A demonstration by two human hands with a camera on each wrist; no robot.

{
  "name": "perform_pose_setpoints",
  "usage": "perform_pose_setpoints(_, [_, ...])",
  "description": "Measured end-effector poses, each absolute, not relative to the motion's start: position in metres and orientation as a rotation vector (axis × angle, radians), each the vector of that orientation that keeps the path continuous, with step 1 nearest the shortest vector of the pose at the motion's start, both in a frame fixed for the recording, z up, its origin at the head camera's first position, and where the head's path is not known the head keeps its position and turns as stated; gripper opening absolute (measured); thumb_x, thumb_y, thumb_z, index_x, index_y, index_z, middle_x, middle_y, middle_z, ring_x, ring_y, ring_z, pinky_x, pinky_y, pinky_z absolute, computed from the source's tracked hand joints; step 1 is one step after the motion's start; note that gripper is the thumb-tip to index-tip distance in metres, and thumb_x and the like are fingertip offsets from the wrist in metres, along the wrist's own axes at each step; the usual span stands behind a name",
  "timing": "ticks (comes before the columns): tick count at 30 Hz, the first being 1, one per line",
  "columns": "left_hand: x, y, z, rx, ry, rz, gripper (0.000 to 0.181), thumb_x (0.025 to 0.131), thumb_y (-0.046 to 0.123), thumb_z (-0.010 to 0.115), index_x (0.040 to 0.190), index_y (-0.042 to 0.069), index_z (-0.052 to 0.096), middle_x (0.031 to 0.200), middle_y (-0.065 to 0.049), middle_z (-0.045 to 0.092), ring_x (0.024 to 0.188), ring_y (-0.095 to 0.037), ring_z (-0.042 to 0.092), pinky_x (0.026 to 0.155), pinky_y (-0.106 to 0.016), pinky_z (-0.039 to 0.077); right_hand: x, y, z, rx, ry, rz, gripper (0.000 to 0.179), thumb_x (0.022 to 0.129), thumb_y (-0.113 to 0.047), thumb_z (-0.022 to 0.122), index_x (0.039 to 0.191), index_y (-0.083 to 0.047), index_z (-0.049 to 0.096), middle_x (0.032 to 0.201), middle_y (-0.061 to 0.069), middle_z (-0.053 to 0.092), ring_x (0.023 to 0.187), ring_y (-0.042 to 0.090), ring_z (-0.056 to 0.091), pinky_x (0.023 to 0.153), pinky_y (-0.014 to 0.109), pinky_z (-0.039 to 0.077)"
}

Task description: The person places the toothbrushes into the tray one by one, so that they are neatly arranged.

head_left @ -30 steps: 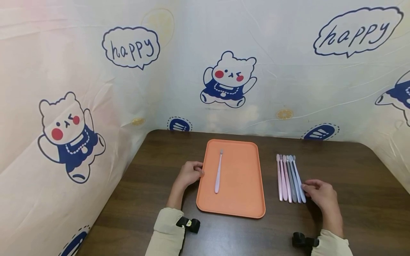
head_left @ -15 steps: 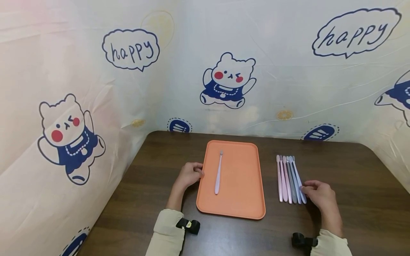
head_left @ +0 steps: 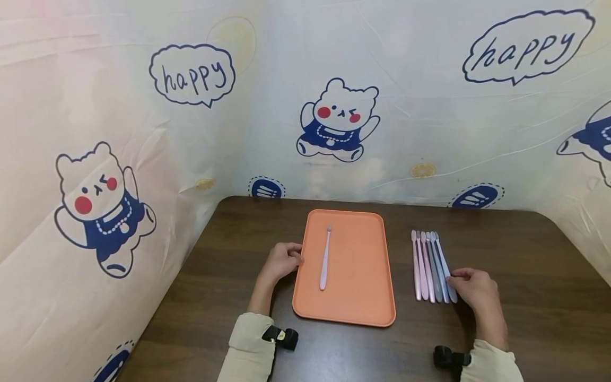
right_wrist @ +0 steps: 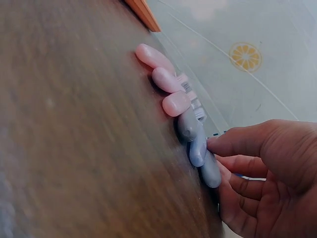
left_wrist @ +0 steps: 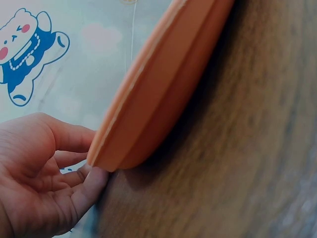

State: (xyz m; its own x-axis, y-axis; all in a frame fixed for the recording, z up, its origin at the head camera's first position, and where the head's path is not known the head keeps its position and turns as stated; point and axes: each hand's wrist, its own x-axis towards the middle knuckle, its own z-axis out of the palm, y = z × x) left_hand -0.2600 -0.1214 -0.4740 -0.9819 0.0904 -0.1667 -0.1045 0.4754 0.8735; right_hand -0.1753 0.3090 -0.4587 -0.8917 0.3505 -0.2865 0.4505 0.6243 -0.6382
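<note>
An orange tray [head_left: 355, 265] lies on the table with one pale pink-lilac toothbrush [head_left: 324, 260] on its left half. My left hand [head_left: 281, 260] grips the tray's left rim between thumb and fingers; the left wrist view shows the fingers [left_wrist: 74, 139] at the edge. To the right of the tray, several toothbrushes lie side by side, pink ones [head_left: 424, 265] on the left, then a grey one [head_left: 435, 273] and blue ones. My right hand [head_left: 477, 289] pinches the handle of the rightmost blue toothbrush [head_left: 443, 257], whose rounded end shows in the right wrist view.
The dark wooden table [head_left: 525, 249] ends at a printed curtain [head_left: 406, 63] behind and at both sides. Black wrist cameras [head_left: 286, 338] are strapped over the light sleeves [head_left: 248, 345].
My right hand has shifted slightly left, its fingertips closer around the rightmost blue toothbrush. The left hand, the tray and the toothbrush on it stay put.
</note>
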Motion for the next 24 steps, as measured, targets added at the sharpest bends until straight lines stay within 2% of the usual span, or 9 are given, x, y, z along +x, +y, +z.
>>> perform_pose_setpoints(5, [-0.2595,-0.121,-0.4726,-0.006,2.534,1.509,0.039,0.086,-0.003,0.064,0.125,-0.005,0.068,0.085,-0.008,0.066,0.074,-0.013,0.06,0.067,-0.027,0.056,-0.1741,0.3096,-0.4593,0.642,2.728,-1.11,0.046,0.096,-0.027,0.06,0.124,0.009,0.063,0.119,0.033,0.063,0.093,0.033,0.06,0.065,0.028,0.045])
perform_pose_setpoints(24, [-0.2596,-0.1213,-0.4735,-0.023,2.535,1.513,0.04,0.086,-0.002,0.065,0.126,-0.004,0.068,0.086,-0.009,0.066,0.076,-0.013,0.061,0.069,-0.028,0.057,-0.1778,0.3088,-0.4633,0.648,2.777,-1.077,0.044,0.094,-0.027,0.063,0.118,0.009,0.065,0.111,0.031,0.066,0.089,0.033,0.061,0.063,0.028,0.043])
